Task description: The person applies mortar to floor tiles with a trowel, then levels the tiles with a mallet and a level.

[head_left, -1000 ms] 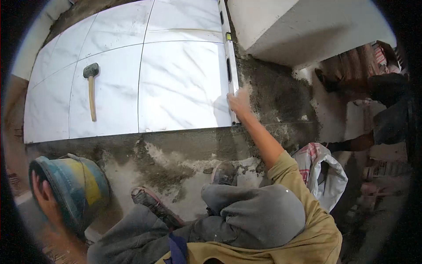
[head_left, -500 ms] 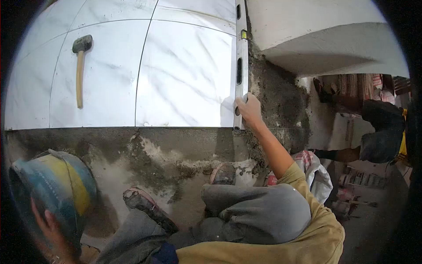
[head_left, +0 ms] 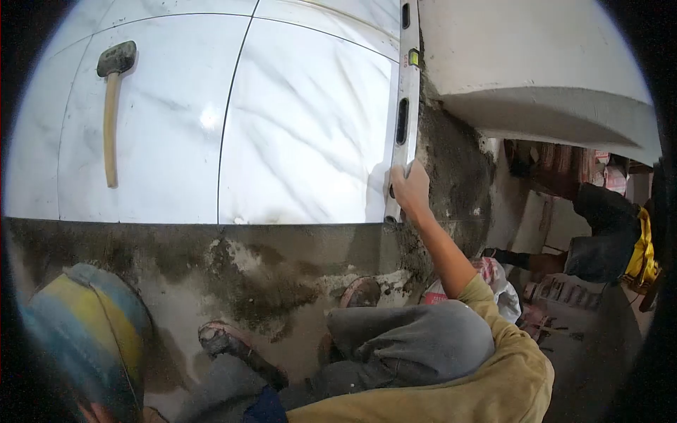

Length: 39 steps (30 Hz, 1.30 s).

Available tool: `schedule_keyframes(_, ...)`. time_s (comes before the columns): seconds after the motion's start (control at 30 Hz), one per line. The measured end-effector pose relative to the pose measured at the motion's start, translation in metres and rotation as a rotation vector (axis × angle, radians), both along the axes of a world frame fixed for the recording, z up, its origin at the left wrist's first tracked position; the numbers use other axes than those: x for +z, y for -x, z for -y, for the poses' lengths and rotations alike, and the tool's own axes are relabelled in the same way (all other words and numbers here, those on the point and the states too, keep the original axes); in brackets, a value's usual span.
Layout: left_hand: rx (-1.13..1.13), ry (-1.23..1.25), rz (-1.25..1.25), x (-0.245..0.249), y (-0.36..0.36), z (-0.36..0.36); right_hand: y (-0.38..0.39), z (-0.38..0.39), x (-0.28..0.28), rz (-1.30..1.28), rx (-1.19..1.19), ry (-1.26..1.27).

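Observation:
White marbled tiles (head_left: 303, 127) lie in rows across the top. Along their right edge stands a long metal spirit level (head_left: 403, 120), and my right hand (head_left: 411, 187) grips its near end. A rubber mallet (head_left: 111, 120) with a wooden handle rests on the tile to the left. At the bottom left, only part of my left hand (head_left: 95, 412) shows, low against the blue and yellow bucket (head_left: 92, 317); its fingers are mostly hidden.
Rough grey mortar (head_left: 282, 243) borders the tiles, with my shoes beyond it. A pale wall ledge (head_left: 536, 63) is at the upper right. Another person's legs (head_left: 596, 240) show at the right, near bags and a white sack (head_left: 504, 296).
The view has shifted, so the tiles and level appear lower. My left hand has dropped almost out of sight beside the bucket. My right hand still grips the level.

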<state>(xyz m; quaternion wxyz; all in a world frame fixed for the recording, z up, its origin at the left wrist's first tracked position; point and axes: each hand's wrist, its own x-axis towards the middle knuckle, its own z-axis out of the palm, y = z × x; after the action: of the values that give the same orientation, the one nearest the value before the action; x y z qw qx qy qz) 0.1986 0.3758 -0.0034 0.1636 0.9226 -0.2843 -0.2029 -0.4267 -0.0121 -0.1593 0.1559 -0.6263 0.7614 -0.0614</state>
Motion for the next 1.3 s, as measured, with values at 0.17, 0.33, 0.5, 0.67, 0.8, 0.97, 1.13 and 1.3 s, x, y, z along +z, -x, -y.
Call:
schedule_keyframes(0.17, 0.027, -0.083, -0.096, -0.036, -0.006, 0.003, 0.004, -0.004, -0.009, 0.004, 0.0, 0.085)
schedule_keyframes(0.33, 0.034, -0.123, -0.185, -0.076, -0.008, 0.021, 0.001, -0.001, -0.008, 0.025, -0.024, 0.08)
schedule_keyframes(0.5, 0.026, -0.177, -0.225, -0.087, -0.014, 0.037, 0.0, -0.002, -0.011, 0.115, -0.048, 0.121)
schedule_keyframes(0.67, 0.017, -0.22, -0.251, -0.092, -0.016, 0.049, -0.002, 0.001, -0.005, 0.091, -0.018, 0.047)
schedule_keyframes(0.8, 0.023, -0.271, -0.264, -0.086, -0.016, 0.045, -0.001, 0.005, -0.002, 0.093, -0.022, -0.035)
schedule_keyframes(0.97, 0.005, -0.334, -0.276, -0.076, -0.021, 0.046, -0.005, 0.004, 0.0, 0.108, -0.047, -0.019)
schedule_keyframes(1.13, -0.004, -0.39, -0.281, -0.067, -0.025, 0.039, -0.004, 0.004, -0.001, 0.116, -0.038, -0.02)
schedule_keyframes(1.3, -0.004, -0.458, -0.3, -0.059, -0.024, 0.02, 0.0, 0.002, -0.005, 0.118, -0.002, 0.034)
